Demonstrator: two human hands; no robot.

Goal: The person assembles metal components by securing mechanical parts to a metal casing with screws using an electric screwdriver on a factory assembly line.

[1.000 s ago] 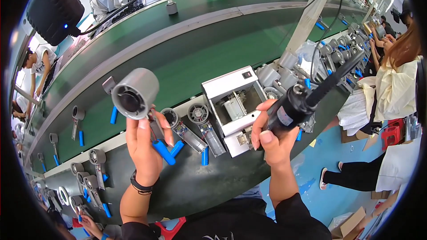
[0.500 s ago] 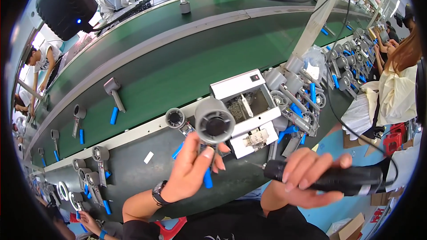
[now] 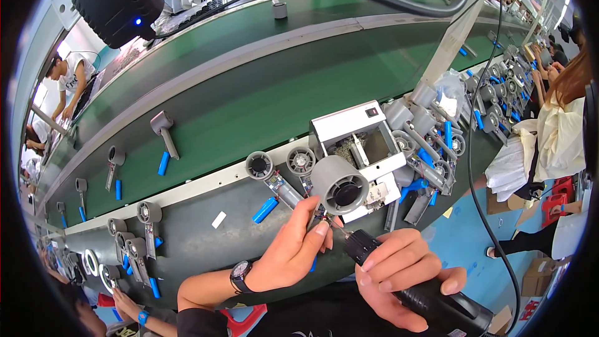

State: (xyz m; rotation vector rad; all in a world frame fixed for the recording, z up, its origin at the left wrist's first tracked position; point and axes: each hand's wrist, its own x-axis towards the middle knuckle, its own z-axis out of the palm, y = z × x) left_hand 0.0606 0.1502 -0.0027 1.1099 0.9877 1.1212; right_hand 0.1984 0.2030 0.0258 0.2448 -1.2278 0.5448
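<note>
My left hand point(image 3: 288, 251) is closed around the neck of a grey handheld fan point(image 3: 334, 178), its round head facing up toward me. In my right hand point(image 3: 402, 268) is a black electric screwdriver point(image 3: 442, 307), slanting up to the left. Its thin bit reaches the opened neck of the fan, beside my left fingertips; whether it touches a screw is too small to tell. Just behind the held fan stands a white screw feeder point(image 3: 342, 120) with small screws in its tray. Two more fan bodies lie left of it, one point(image 3: 259, 165) with a blue battery point(image 3: 265, 210).
Fan parts point(image 3: 415, 122) with blue batteries pile up right of the feeder. Several fans point(image 3: 136, 248) stand at the left of the dark bench. A green conveyor belt point(image 3: 249, 106) runs behind, carrying some fans. A black cable point(image 3: 477, 181) hangs at right. Other people sit around the line.
The screwdriver has swung left and its bit has come to the fan's neck. My left hand and the fan sit further right and slightly lower in view. The whole view has shifted a little.
</note>
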